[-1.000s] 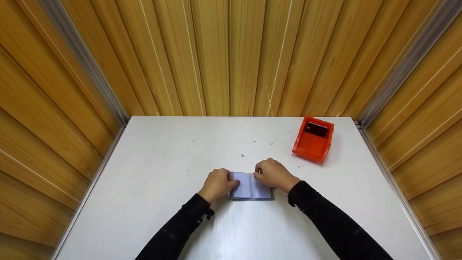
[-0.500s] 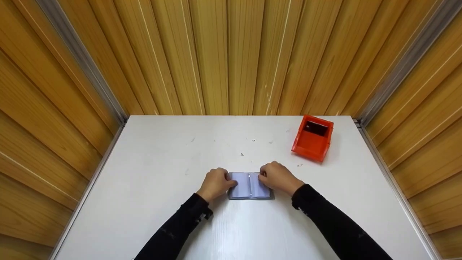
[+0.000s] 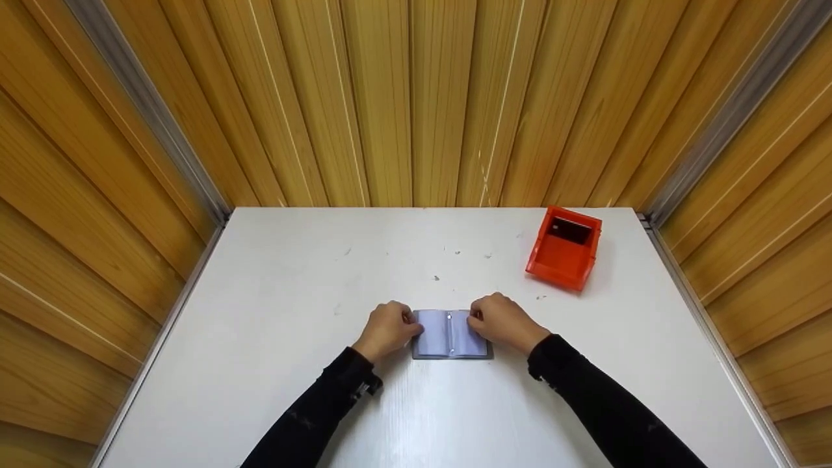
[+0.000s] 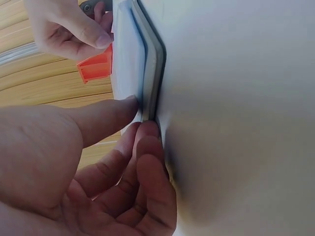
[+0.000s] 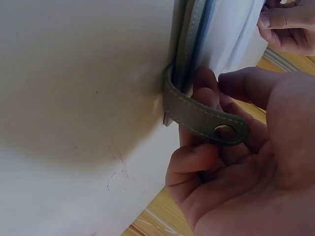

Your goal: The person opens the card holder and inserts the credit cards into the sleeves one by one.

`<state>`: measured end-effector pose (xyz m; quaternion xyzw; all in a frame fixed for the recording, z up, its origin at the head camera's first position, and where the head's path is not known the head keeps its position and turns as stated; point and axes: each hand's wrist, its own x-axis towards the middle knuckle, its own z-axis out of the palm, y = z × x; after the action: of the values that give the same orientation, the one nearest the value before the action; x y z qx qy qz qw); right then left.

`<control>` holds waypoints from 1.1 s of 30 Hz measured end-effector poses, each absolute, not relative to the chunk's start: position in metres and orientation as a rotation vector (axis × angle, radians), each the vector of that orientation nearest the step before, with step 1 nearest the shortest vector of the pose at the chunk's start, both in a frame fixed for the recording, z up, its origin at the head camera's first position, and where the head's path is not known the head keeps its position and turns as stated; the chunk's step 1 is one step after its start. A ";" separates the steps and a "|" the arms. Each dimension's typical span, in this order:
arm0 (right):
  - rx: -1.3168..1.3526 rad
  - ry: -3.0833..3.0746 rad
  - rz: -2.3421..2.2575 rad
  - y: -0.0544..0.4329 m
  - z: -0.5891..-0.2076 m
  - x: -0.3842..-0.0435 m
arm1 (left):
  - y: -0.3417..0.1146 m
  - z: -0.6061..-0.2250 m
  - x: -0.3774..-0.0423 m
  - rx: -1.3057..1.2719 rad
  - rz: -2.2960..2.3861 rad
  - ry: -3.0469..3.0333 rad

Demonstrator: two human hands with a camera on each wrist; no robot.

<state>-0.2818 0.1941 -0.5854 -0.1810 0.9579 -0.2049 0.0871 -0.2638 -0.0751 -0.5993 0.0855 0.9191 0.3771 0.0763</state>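
An open card holder [image 3: 450, 352] lies on the white table, with pale bluish clear sleeves inside a grey-green cover. My left hand [image 3: 386, 330] pinches its left edge, the thumb on the sleeves and the fingertips at the cover's edge, as the left wrist view shows. At the right side, my right hand [image 3: 507, 320] has thumb and index finger together at the edge of the sleeves. In the right wrist view, a stitched strap [image 5: 197, 117] with a round snap hole sticks out from the cover across the fingers of that hand. How many sleeves it pinches is hidden.
A red plastic bin [image 3: 563, 250] stands at the back right of the white table [image 3: 292, 279]. Wood-patterned walls [image 3: 390, 104] close off the back and both sides, with grey metal rails in the corners. Small dark marks dot the tabletop.
My right hand has moved from near the holder's middle fold out to its right side, and the right-hand sleeves now lie spread. The left hand has stayed nearly in place at the left edge.
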 end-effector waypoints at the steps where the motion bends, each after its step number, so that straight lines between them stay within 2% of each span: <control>1: -0.537 2.849 -0.616 0.194 -0.585 -0.282 | -0.075 -0.599 -0.264 0.254 1.128 2.752; 15: -0.555 2.841 -0.705 0.213 -0.572 -0.292 | -0.075 -0.601 -0.264 0.247 1.137 2.755; 33: -0.204 2.995 -0.588 0.317 -0.505 -0.335 | -0.065 -0.600 -0.257 0.276 1.129 2.759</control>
<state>-0.3353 0.3170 -0.5049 -0.0667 0.9783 -0.1919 0.0412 -0.2574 -0.0651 -0.6000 0.0918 0.9190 0.3761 0.0739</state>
